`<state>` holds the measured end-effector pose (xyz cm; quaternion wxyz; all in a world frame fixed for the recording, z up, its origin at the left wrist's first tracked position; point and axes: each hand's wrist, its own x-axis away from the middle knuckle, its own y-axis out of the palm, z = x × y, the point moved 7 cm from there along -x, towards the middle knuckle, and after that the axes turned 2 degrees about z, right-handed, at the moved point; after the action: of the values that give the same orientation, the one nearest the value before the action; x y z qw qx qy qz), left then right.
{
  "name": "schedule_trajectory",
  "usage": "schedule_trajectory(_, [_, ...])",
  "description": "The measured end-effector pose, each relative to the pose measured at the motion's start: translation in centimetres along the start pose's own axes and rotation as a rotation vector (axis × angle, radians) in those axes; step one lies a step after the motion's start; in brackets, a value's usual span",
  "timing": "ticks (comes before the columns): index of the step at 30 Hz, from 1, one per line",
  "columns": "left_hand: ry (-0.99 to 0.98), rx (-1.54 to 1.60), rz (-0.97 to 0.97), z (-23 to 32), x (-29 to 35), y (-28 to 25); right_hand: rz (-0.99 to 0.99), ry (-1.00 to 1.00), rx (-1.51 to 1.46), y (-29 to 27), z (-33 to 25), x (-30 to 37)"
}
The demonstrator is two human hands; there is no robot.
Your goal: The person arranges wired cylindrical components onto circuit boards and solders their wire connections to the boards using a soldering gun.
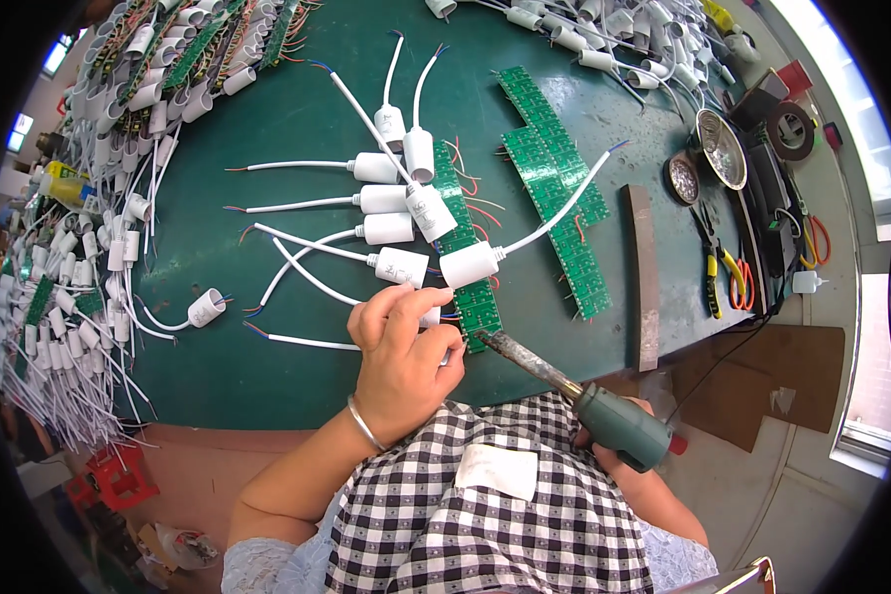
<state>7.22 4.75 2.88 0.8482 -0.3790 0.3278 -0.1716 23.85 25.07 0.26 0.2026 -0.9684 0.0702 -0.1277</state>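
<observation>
My right hand (619,436) grips the dark green handle of a soldering iron (619,421), mostly hidden behind it. The iron's dark tip meets the near end of a green circuit board strip (482,309). My left hand (406,346) is closed at the strip's left edge, thumb and forefinger pinched; what lies between them is hidden. White cylindrical caps with white cables (386,228) lie left of the strip, some partly under the fingers. One white cap (468,266) rests across the strip, its cable running up to the right. Thin red wires stick out along the strip's right side.
More green board strips (554,198) lie to the right, beside a brown bar (641,277). Beyond are yellow-handled pliers (712,282), orange-handled scissors (741,282), a round tin (681,178) and a metal bowl (720,148). Piles of capped cables (79,317) crowd the left and far edges.
</observation>
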Motion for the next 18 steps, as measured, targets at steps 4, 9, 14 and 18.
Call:
schedule_trajectory(4, [0.007, -0.015, 0.004, 0.1, -0.1, 0.0, -0.011, 0.000, 0.086, 0.1, 1.1, 0.4])
schedule_trajectory(9, [0.006, -0.015, 0.006, 0.1, 0.0, 0.1, 0.054, -0.065, 0.039, 0.0, -0.3, 0.2])
schedule_trajectory(14, [0.000, -0.005, 0.006, 0.0, -0.1, 0.0, 0.051, -0.118, 0.048, 0.1, -0.8, 0.1])
schedule_trajectory(18, [0.001, -0.012, 0.004, 0.1, -0.2, 0.1, 0.039, -0.087, 0.025, 0.2, -0.4, 0.4])
